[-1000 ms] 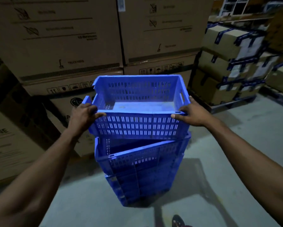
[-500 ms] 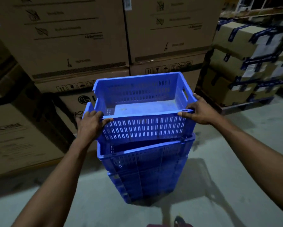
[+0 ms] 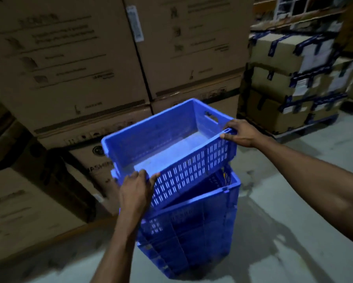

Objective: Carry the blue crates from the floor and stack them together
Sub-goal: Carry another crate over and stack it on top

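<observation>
Top crate (image 3: 171,152) has yawed and tipped since 0.5 s ago: left hand (image 3: 136,188) grasps the low near corner, right hand (image 3: 240,132) the raised far-right rim. Its long axis now runs diagonal across the stack (image 3: 192,231) below, probably 3 crates (blurred), so squaring comes before seating.

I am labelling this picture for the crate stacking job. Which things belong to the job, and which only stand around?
Belong to the job:
top blue crate, tilted
blue crate stack under it
left hand and right hand, gripping the top crate's rim

Only standing around:
large cardboard boxes
taped boxes on the right
concrete floor
</observation>
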